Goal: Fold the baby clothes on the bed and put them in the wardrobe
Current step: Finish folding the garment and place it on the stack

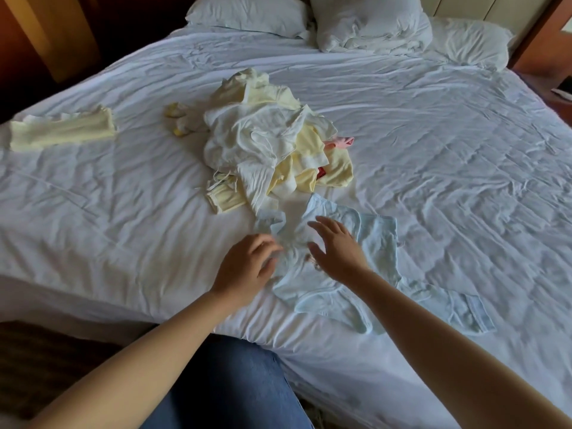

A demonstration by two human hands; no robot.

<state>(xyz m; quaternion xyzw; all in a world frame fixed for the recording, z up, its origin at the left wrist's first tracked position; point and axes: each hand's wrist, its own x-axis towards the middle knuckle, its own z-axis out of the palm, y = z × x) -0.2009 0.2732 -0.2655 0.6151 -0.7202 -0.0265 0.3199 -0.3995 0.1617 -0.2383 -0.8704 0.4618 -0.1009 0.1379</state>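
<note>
A pale blue baby garment [379, 243] lies spread on the white bed [448, 134] near its front edge. My left hand [246, 267] rests at the garment's left edge, fingers curled and touching the cloth. My right hand [339, 247] lies flat on its middle with fingers apart. A second pale blue piece [455, 308] lies to the right, touching it. Behind them sits a jumbled pile of white and yellow baby clothes [272, 140] with a bit of pink showing. A folded yellow garment [62, 128] lies at the far left of the bed.
Three white pillows [368, 23] line the head of the bed. Dark wooden furniture [46, 32] stands at the back left. My leg in blue jeans [229, 388] is against the bed's front edge. Patterned carpet [46, 360] lies at lower left.
</note>
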